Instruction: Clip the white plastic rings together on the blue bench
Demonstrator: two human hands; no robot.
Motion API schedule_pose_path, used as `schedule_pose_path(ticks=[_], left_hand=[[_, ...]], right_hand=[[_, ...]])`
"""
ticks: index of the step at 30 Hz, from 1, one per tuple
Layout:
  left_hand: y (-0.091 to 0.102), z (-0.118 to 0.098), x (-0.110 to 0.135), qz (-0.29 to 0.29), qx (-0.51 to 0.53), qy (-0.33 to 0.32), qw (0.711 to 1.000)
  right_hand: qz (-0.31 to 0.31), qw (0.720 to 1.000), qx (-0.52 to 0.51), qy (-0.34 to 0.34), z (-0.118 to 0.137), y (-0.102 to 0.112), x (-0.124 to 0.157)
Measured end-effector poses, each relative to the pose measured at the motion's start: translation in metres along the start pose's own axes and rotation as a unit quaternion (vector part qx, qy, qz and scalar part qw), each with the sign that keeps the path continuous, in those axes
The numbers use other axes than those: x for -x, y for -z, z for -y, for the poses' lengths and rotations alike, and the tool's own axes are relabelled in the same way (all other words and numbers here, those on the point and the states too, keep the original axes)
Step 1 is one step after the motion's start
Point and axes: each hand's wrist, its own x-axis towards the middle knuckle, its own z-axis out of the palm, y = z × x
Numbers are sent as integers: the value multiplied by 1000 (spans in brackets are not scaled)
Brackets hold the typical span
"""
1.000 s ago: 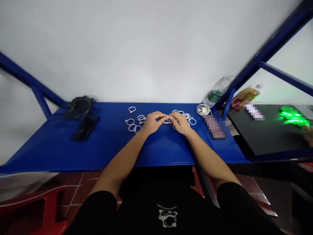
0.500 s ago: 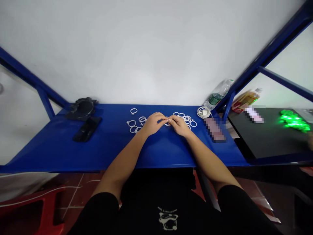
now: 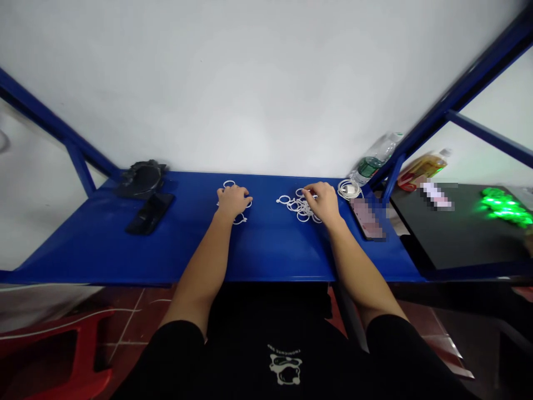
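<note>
- Taking the clock as lying flat on the blue surface (image 3: 270, 253), its centre between my hands and twelve at the wall, the main pile of white rings (image 3: 303, 208) lay at three o'clock, several overlapping, with one ring (image 3: 284, 196) at the pile's nine o'clock edge.
- A smaller group of rings (image 3: 239, 223) lay at nine o'clock, mostly hidden by my hand.
- I judged the rings light and smooth, probably plastic, with enough stiffness to hold their round shape; the thin bands might have bent or snapped under a hard squeeze.
- The small knob on a ring's rim looked the surest place to pinch between thumb and fingertip; in the pile, overlapping bands could have caught on each other.
- My left hand (image 3: 234, 201) was over the smaller group, palm down, fingers loosely bent and a little apart; I couldn't tell whether they gripped a ring.
- My right hand (image 3: 325, 201) was half curled over the pile's two o'clock side, thumb and forefinger close together; whether a ring was pinched there I couldn't tell.
- A coiled white cable (image 3: 350, 189) lay near that hand, towards two o'clock.
</note>
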Motion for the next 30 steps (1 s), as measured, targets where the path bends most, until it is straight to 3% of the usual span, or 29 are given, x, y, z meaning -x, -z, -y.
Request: schedule_pose_path(ticks=[4, 11, 15, 18, 20, 22, 26, 30], left_hand=[[12, 3, 1, 11, 2, 15, 1000], [28, 22, -1, 92, 22, 70, 993], [27, 17, 1, 33, 53, 59, 996], [26, 7, 2, -55, 136, 24, 989], [23, -5, 3, -112, 245, -16, 963], [18, -22, 6, -137, 368, -37, 919], [0, -61, 15, -96, 512, -92, 849], [-15, -81, 27, -57, 530, -122, 838]], right_hand=[[9, 998, -53, 25, 9, -4, 3], [59, 993, -79, 65, 16, -8, 5], [83, 989, -99, 67, 15, -9, 5], [90, 989, -101, 66, 19, -9, 6], [92, 988, -108, 63, 24, -8, 7], [99, 986, -122, 61, 29, -9, 9], [116, 979, -141, 86, 36, -16, 12], [123, 976, -122, 128, 37, -21, 11]])
